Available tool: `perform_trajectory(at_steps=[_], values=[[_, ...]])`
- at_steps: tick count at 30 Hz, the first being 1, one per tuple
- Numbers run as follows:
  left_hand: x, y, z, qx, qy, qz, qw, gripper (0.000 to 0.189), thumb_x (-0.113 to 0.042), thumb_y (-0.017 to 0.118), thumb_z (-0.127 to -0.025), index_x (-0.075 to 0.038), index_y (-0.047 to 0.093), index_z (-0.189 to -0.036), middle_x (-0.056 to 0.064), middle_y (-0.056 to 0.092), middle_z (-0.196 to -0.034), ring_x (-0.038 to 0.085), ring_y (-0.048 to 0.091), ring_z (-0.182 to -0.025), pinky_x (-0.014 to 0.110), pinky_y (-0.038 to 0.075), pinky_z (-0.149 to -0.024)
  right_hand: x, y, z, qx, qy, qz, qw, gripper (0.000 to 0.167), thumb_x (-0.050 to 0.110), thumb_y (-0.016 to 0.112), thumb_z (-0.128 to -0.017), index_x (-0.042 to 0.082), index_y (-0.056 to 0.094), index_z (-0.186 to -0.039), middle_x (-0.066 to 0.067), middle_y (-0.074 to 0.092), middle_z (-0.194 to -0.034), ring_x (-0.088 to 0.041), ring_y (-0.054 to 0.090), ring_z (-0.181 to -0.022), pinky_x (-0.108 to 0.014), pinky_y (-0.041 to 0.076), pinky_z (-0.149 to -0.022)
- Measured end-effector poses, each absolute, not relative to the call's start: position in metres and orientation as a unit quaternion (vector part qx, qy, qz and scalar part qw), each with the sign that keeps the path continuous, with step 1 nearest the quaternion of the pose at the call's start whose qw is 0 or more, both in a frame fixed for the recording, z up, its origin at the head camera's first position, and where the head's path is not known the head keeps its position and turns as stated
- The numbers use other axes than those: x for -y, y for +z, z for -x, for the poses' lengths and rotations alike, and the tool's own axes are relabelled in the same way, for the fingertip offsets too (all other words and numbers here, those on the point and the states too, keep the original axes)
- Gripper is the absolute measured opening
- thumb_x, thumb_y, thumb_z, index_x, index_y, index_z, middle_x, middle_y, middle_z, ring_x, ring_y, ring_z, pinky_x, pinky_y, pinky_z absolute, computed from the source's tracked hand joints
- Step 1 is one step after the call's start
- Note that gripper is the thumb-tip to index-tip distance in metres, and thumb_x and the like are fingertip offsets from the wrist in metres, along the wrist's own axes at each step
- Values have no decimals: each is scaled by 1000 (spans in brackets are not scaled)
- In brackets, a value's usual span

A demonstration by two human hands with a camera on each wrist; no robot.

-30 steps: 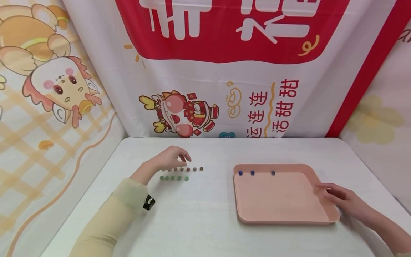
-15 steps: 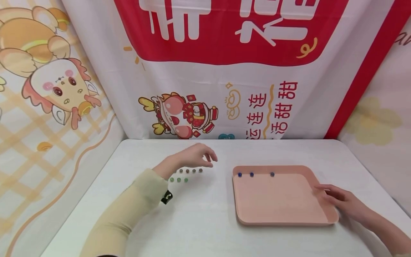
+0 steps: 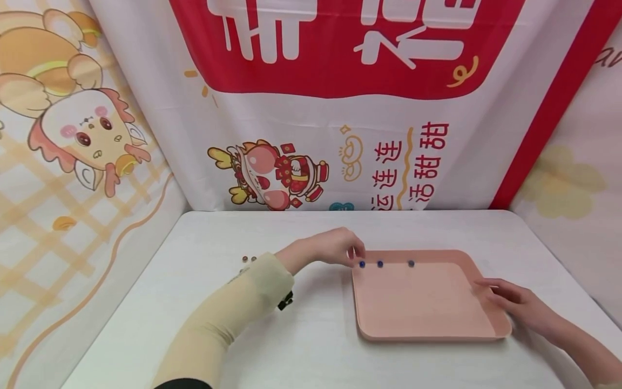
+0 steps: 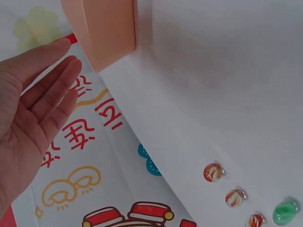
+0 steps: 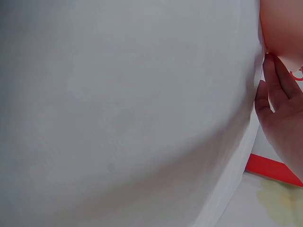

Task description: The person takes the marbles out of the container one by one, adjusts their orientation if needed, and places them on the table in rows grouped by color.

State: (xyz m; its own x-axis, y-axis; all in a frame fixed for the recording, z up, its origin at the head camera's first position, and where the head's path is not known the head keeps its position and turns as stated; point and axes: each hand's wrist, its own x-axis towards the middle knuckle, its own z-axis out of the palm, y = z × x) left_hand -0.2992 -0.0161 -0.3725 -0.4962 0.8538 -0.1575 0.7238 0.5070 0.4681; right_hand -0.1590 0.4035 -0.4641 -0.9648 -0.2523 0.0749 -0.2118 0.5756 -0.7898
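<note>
A shallow pink tray (image 3: 423, 308) rests on the right half of the white table, with three blue marbles (image 3: 380, 264) in line along its far side. My left hand (image 3: 337, 246) is at the tray's far left corner, fingertips beside the leftmost blue marble. In the left wrist view, this hand's fingers are relaxed and nothing shows between them. My right hand (image 3: 515, 300) touches the tray's right wall, its fingers reaching over the rim. Brown-red swirled marbles (image 4: 213, 172) and a green marble (image 4: 285, 212) lie on the table at left; my left sleeve hides most of them in the head view.
The white table (image 3: 311, 351) meets a printed cloth backdrop (image 3: 335, 151) at its far edge. Patterned panels close in the left (image 3: 87, 216) and right (image 3: 573, 183) sides. My left forearm (image 3: 228, 319) crosses the table's left half.
My left hand has moved right, from over the rows of swirled and green marbles to the tray's far left corner. The right hand, tray and blue marbles have stayed in place.
</note>
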Motion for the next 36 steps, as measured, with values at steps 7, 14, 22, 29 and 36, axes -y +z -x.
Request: perform_trajectory(at_steps=[7,14,22,29,36], values=[[-3,-381,303,-853,166,-455,196,22,-1,72,-85,-6,73,-106,4,69,-99,10,58,-83,18,48,-74,-403,-462,160,-896,-429,110,38,38,17,57,-99,0,54,-133,19,61,-120,20,43,-105,-7,40,-80],[-13,-391,301,-867,126,-444,187,22,-2,71,-86,-8,73,-108,1,68,-98,11,56,-85,20,48,-79,-405,-463,160,-894,-430,125,32,37,13,55,-100,-1,54,-133,19,60,-120,19,44,-106,-7,39,-80],[-21,-394,299,-887,68,-434,144,15,-4,68,-89,-10,74,-101,0,67,-91,11,53,-79,22,46,-74,-405,-463,160,-894,-430,119,37,38,16,56,-100,1,54,-134,18,61,-120,19,43,-107,-7,40,-80],[-28,-397,299,-890,55,-426,155,11,-4,67,-90,-10,72,-98,2,66,-90,13,52,-77,22,45,-69,-406,-462,159,-896,-426,113,46,39,19,55,-100,2,53,-135,21,59,-121,21,41,-106,-9,40,-80],[-30,-406,299,-887,36,-433,157,12,-3,64,-92,-12,69,-97,-1,61,-85,13,51,-79,22,44,-71,-406,-465,160,-890,-437,129,26,37,11,56,-99,-3,53,-133,22,59,-120,19,44,-107,-6,39,-80]])
